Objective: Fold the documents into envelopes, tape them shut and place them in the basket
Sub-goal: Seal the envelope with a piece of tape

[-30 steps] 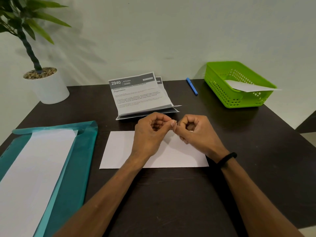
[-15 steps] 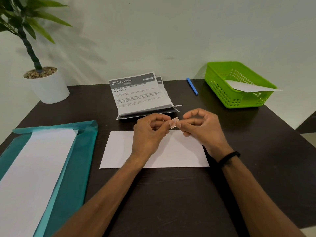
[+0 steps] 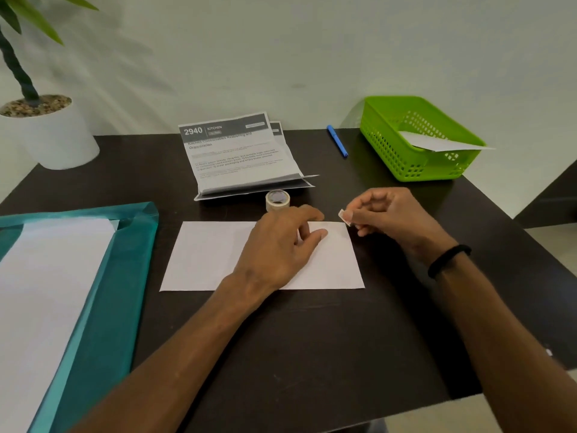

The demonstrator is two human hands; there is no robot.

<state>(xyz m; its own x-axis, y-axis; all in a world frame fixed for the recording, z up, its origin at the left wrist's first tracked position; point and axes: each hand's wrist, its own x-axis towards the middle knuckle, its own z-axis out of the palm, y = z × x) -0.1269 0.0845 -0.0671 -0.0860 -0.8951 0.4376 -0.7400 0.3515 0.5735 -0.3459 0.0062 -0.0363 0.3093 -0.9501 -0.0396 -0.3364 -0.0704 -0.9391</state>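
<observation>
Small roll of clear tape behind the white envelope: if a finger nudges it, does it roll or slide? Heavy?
The small roll of clear tape lies flat on its side on the dark table, hole facing up, so a nudge would probably slide it, not roll it. It looks narrow and mostly hollow, so likely light. Tipped on edge, it would probably roll.

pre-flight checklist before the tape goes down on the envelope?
1. Tape piece pinched in right hand: ok.
2. Left hand resting on white envelope, steadying it: ok.
3. Envelope flat on table: ok.
4. Flap seam located and closed: cannot tell, no seam visible.
5. Tape roll set down clear of the envelope: ok.
6. Green basket has room; one envelope already lies in it: ok.
</observation>
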